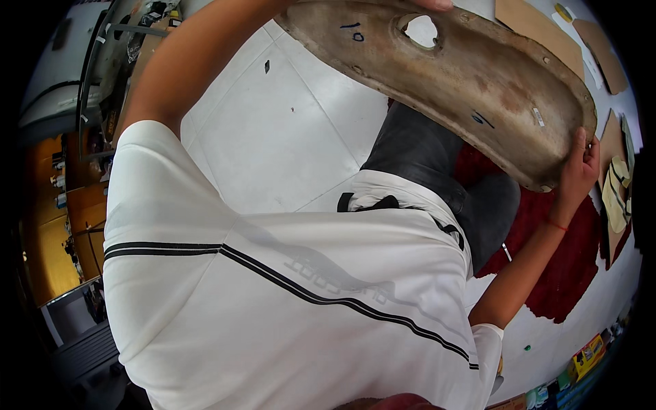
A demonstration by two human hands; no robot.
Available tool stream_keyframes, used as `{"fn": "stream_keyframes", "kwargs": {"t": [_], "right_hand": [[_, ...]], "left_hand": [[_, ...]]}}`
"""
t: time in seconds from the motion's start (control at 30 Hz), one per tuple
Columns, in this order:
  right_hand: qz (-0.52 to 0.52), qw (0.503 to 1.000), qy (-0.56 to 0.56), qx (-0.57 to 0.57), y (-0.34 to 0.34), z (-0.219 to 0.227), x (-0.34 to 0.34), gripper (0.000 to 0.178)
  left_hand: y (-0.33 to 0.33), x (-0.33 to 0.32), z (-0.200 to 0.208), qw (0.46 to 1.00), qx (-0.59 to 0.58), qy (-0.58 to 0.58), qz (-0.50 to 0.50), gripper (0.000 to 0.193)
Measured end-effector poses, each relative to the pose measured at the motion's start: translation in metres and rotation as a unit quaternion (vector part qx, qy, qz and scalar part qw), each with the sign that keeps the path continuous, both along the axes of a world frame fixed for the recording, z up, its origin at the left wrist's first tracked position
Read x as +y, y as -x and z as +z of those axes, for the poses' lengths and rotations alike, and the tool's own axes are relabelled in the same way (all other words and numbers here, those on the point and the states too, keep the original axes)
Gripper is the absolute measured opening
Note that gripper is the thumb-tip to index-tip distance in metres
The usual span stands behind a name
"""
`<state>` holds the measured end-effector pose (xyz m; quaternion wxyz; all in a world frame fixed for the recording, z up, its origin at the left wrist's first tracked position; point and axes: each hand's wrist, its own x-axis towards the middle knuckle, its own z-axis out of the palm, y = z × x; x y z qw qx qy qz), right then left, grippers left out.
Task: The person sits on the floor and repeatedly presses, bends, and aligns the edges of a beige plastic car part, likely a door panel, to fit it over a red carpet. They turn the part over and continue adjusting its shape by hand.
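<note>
A long, brown, weathered moulded panel [478, 89] is held up in front of me, tilted down toward the right. It has a curved rim, a rounded hole near its upper edge, dark handwritten marks and a small white label. At its lower right end my right hand [581, 171] is closed on the rim, with fingers and thumb on the edge. My left arm reaches up past the top of the head view. Only a bit of my left hand [436, 4] shows, on the panel's upper edge by the hole; the rest is cut off.
Below the panel, a dark red cloth [564, 253] with ragged edges lies on the white tiled floor [273, 137] beside my legs. Cardboard pieces [536, 34] lie at the upper right. Shelving [85, 205] stands at the left, and a yellow box [588, 357] sits at the lower right.
</note>
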<state>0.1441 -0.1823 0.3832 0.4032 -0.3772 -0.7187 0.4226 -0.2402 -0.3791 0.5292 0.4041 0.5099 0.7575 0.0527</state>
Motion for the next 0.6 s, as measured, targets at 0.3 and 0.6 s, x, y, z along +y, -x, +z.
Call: {"fn": "stream_keyframes", "kwargs": {"t": [0.3, 0.6], "right_hand": [[0.014, 0.999, 0.047, 0.016, -0.005, -0.03, 0.024, 0.037], [0.039, 0.99, 0.121, 0.063, -0.002, -0.048, 0.038, 0.033]], "left_hand": [[0.072, -0.035, 0.013, 0.987, -0.025, -0.151, 0.05, 0.072], [0.113, -0.107, -0.009, 0.942, 0.0, -0.272, 0.199, 0.021]]}}
